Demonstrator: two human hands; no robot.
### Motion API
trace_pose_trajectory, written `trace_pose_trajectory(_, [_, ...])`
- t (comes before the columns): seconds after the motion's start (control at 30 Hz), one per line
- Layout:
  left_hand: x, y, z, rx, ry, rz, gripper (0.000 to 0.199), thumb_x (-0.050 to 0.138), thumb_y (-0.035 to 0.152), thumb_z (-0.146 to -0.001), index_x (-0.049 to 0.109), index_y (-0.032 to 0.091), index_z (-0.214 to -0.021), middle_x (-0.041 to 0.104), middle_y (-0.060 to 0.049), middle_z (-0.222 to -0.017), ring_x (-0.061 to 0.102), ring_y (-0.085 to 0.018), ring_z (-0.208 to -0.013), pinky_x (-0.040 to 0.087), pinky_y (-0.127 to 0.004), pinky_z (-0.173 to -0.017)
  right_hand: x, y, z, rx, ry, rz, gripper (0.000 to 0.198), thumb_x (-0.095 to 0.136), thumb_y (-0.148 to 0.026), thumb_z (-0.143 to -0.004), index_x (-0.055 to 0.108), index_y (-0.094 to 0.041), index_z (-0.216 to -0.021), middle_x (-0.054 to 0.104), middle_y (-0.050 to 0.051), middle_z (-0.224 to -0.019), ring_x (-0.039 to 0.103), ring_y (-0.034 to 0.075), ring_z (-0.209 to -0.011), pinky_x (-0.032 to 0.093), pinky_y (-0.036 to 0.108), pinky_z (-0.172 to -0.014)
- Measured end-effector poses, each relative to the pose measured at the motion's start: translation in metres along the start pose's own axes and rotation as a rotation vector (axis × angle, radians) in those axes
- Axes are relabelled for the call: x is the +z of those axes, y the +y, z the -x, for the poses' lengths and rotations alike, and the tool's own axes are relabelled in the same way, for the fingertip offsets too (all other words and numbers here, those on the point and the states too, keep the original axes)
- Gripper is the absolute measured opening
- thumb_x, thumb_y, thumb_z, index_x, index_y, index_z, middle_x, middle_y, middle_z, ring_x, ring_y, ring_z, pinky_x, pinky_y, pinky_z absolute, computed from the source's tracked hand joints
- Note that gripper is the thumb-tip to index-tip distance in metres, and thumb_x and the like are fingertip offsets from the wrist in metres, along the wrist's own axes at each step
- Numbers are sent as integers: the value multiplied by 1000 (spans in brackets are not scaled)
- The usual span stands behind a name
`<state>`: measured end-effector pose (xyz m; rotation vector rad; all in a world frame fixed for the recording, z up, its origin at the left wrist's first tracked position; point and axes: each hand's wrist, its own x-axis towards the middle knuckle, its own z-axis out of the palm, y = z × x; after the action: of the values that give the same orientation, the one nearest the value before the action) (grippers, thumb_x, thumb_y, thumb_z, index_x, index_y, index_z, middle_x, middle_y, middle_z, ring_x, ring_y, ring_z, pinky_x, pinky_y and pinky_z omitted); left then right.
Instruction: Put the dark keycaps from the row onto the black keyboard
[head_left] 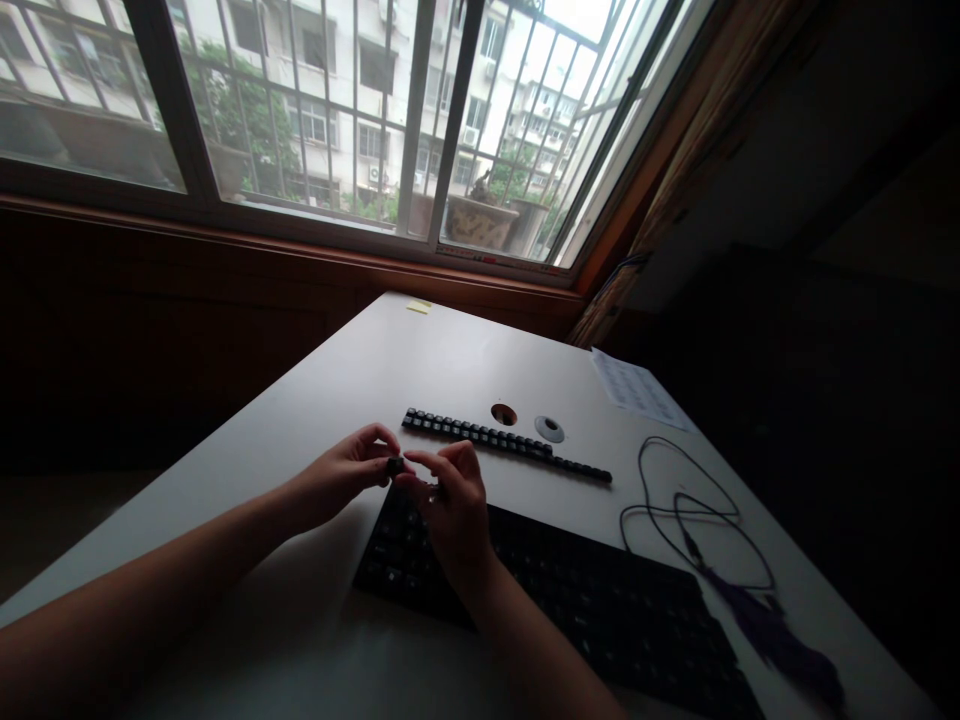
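Between the fingertips of my left hand is a small black keycap, pinched at the thumb and index finger. My right hand meets it from the other side, its fingers curled close to the keycap; something small and shiny shows near its thumb, too small to name. Below both hands lies a black keyboard, partly covered by my right hand and forearm. Beyond the hands, dark keycaps stand lined up in rows on the white table.
Behind the keycap rows are a cable hole and its round grey cover. A looped black cable and a dark purple item lie at the right. Printed paper and yellow slips rest near the far edges, below the window.
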<state>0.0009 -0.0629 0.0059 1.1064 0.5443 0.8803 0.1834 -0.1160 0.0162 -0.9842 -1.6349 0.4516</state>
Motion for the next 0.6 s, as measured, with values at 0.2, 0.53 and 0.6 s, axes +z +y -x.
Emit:
trace_pose_trajectory(0.2, [-4, -6, -1, 8, -10, -62, 26, 75, 29, -83, 57, 17, -97, 70, -6, -89, 64, -18, -81, 43, -29, -71, 2, 2, 0, -23, -91, 26, 33, 69, -19, -85, 69, -34, -114, 48, 2, -91, 53, 19, -82, 48, 34, -73])
trace_pose_trajectory(0.53, [3, 9, 2, 56, 96, -208, 18, 71, 31, -85, 65, 16, -93, 64, -4, -90, 55, -16, -80, 43, -28, -72, 2, -1, 0, 67, -1, -61, 23, 65, -22, -88, 68, -34, -108, 59, 5, -109, 58, 20, -89, 52, 35, -77])
trace_pose_trajectory(0.6, [2, 11, 2, 59, 145, -229, 18, 71, 32, -85, 66, 16, -92, 63, -3, -85, 54, -15, -77, 42, -27, -70, 2, -1, 0, 92, 14, -47, 22, 64, -22, -89, 68, -33, -108, 62, 5, -105, 59, 21, -91, 51, 36, -80])
